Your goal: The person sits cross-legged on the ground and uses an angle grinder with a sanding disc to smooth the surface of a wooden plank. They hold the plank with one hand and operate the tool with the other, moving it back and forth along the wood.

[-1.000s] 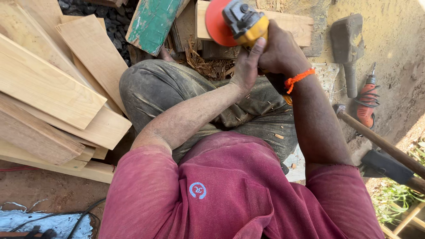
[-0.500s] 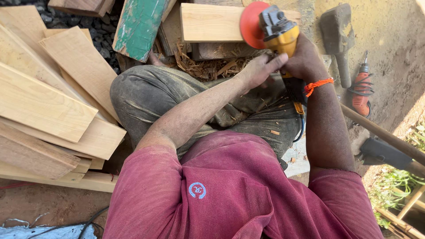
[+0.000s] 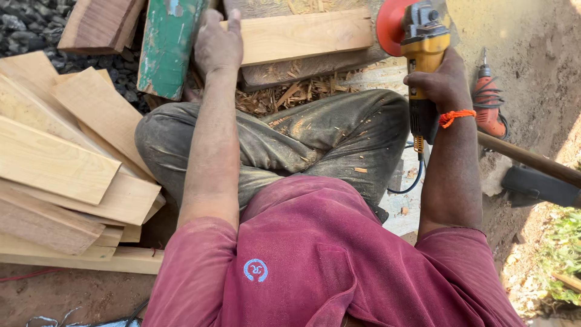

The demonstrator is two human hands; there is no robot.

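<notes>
Left hand [image 3: 218, 43]: fingers spread flat, pressing the pale rectangular wooden plank [image 3: 302, 36] to steady it.
Right hand [image 3: 439, 82]: clenched around the yellow angle grinder with red disc [image 3: 417, 36], lifted clear of the plank's end.

The left hand [image 3: 218, 42] no longer steadies the yellow angle grinder [image 3: 422, 54]; it now lies out at eleven o'clock on the near end of the pale wooden board [image 3: 302, 36], beside the green-painted plank [image 3: 168, 48]. The right hand [image 3: 440, 82] alone grips the grinder, now out at one o'clock, its orange disc [image 3: 390, 27] just off the board's right end.
</notes>
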